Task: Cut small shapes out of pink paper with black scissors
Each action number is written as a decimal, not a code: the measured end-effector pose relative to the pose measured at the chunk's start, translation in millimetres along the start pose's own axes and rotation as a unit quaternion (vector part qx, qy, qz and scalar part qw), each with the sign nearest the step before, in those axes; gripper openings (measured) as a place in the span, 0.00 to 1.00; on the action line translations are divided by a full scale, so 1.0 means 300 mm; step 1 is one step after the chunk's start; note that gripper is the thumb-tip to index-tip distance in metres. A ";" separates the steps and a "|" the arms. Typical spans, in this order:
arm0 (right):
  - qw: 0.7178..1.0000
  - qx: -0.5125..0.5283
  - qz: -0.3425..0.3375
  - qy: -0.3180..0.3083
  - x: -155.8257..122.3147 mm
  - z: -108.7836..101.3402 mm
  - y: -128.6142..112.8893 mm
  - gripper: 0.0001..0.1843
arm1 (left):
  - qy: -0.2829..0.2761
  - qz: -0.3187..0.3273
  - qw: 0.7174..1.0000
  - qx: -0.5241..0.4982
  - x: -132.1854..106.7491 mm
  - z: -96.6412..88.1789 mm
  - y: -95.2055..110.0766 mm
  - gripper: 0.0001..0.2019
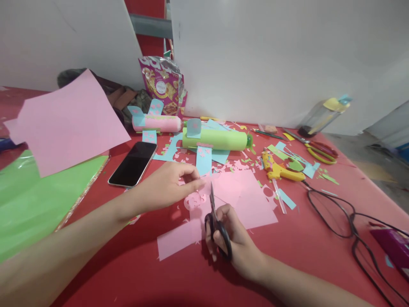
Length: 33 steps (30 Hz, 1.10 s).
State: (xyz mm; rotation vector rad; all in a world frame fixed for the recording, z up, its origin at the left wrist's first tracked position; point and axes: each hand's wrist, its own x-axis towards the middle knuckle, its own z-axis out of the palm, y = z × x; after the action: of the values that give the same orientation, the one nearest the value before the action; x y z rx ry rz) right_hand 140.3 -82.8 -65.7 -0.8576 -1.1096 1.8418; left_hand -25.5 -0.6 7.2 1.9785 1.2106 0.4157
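Observation:
Black-handled scissors (220, 236) point away from me, with the fingers of my right hand (234, 243) through their loops. My left hand (172, 183) pinches a small piece of pink paper (207, 181) between thumb and forefinger, close to the scissor tips. Whether the blades touch that piece, I cannot tell. Beneath and behind the scissors lies a pink paper sheet (252, 204). A pink paper strip (175, 244) lies nearer to me, left of the scissors. Small pink cut-outs (193, 200) are scattered under my left fingertips.
A phone (133, 164) lies left of my left hand. Beyond are a green paper-wrapped tube (217, 139) and a pink one (159, 123), both with blue fins. A yellow glue gun (281, 170), its black cable (332, 232) and larger scissors (319, 151) lie right. A snack bag (162, 85) stands behind.

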 end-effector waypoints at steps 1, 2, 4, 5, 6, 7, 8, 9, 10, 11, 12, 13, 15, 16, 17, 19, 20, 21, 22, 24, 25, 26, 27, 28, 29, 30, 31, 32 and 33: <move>1.000 0.000 -0.002 0.001 0.000 0.000 -0.001 0.21 | -0.007 -0.001 1.000 0.001 -0.001 0.000 0.000 0.13; 1.000 0.000 -0.002 0.001 0.000 0.000 -0.002 0.22 | -0.016 -0.001 1.000 0.004 -0.001 0.001 0.001 0.13; 1.000 -0.003 0.000 -0.004 -0.002 0.000 -0.004 0.22 | -0.037 0.004 0.999 0.014 -0.002 0.002 0.002 0.13; 1.000 -0.003 0.003 -0.008 -0.004 -0.001 -0.005 0.22 | -0.043 0.007 0.999 0.019 -0.002 0.003 0.002 0.14; 1.000 -0.003 0.005 -0.011 -0.005 -0.001 -0.007 0.22 | -0.046 0.008 0.999 0.023 -0.001 0.004 0.003 0.14; 1.000 -0.001 0.007 -0.014 -0.005 0.000 -0.008 0.22 | -0.046 0.010 0.999 0.026 -0.001 0.005 0.003 0.14; 1.000 -0.001 0.008 -0.016 -0.006 0.000 -0.010 0.22 | -0.046 0.012 0.998 0.029 -0.001 0.006 0.002 0.15; 1.000 0.000 0.007 -0.019 -0.005 0.001 -0.012 0.23 | -0.046 0.014 0.998 0.032 0.000 0.006 0.002 0.15; 1.000 -0.001 0.006 -0.023 -0.004 0.002 -0.013 0.23 | -0.048 0.015 0.998 0.037 0.000 0.007 0.000 0.16; 1.000 -0.002 0.005 -0.025 -0.003 0.003 -0.014 0.22 | -0.053 0.016 0.998 0.042 0.000 0.007 -0.001 0.16; 1.000 -0.001 0.004 -0.027 -0.002 0.004 -0.015 0.22 | -0.058 0.016 0.997 0.047 0.000 0.007 -0.002 0.17; 1.000 0.000 0.002 -0.028 -0.002 0.005 -0.014 0.22 | -0.064 0.016 0.996 0.053 0.000 0.007 -0.003 0.17; 1.000 0.004 0.003 -0.026 -0.001 0.004 -0.013 0.22 | -0.076 0.017 0.995 0.059 0.000 0.007 -0.004 0.17; 1.000 0.004 0.005 -0.027 -0.002 0.003 -0.011 0.22 | -0.081 0.017 0.995 0.061 0.000 0.006 -0.005 0.17; 1.000 0.003 0.008 -0.028 -0.002 0.002 -0.010 0.22 | -0.085 0.017 0.994 0.063 0.000 0.006 -0.005 0.17; 0.999 0.001 0.012 -0.029 -0.004 0.000 -0.009 0.22 | -0.093 0.017 0.993 0.068 0.000 0.004 -0.007 0.17; 0.999 0.001 0.015 -0.030 -0.004 -0.001 -0.008 0.23 | -0.098 0.017 0.993 0.071 0.001 0.003 -0.008 0.17; 0.999 0.001 0.018 -0.030 -0.004 -0.002 -0.007 0.23 | -0.102 0.017 0.992 0.075 0.001 0.002 -0.009 0.18; 0.999 0.002 0.022 -0.028 -0.004 -0.002 -0.005 0.23 | -0.104 0.017 0.991 0.081 0.001 0.000 -0.009 0.18; 0.999 0.005 0.030 -0.026 -0.004 -0.002 -0.001 0.23 | -0.108 0.018 0.990 0.092 0.000 -0.005 -0.009 0.19; 0.999 0.007 0.032 -0.024 -0.005 -0.003 0.001 0.23 | -0.108 0.019 0.989 0.096 -0.001 -0.009 -0.008 0.18; 0.999 0.007 0.033 -0.025 -0.005 -0.003 0.004 0.23 | -0.110 0.019 0.989 0.098 -0.003 -0.012 -0.007 0.18; 0.999 0.007 0.033 -0.025 -0.006 -0.005 0.006 0.23 | -0.112 0.018 0.989 0.097 -0.004 -0.016 -0.005 0.18; 0.999 0.006 0.033 -0.026 -0.006 -0.006 0.008 0.23 | -0.113 0.017 0.989 0.096 -0.006 -0.020 -0.004 0.18; 0.999 0.004 0.031 -0.027 -0.007 -0.007 0.009 0.22 | -0.114 0.015 0.989 0.095 -0.007 -0.023 -0.002 0.17; 0.999 0.000 0.031 -0.028 -0.008 -0.009 0.010 0.22 | -0.115 0.014 0.989 0.093 -0.008 -0.026 0.000 0.16; 0.999 -0.002 0.032 -0.029 -0.009 -0.010 0.010 0.21 | -0.115 0.013 0.989 0.092 -0.008 -0.029 0.001 0.16; 0.999 -0.004 0.033 -0.030 -0.009 -0.011 0.009 0.21 | -0.114 0.011 0.989 0.090 -0.008 -0.032 0.002 0.16; 0.999 -0.005 0.035 -0.030 -0.010 -0.011 0.009 0.21 | -0.111 0.009 0.990 0.088 -0.009 -0.033 0.004 0.16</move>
State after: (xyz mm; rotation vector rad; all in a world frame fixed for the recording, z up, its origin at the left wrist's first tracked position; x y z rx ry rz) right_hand 143.6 -84.9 -68.9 -0.8613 -1.1386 1.9322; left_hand -32.3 1.3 15.0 2.1227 1.1213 0.0950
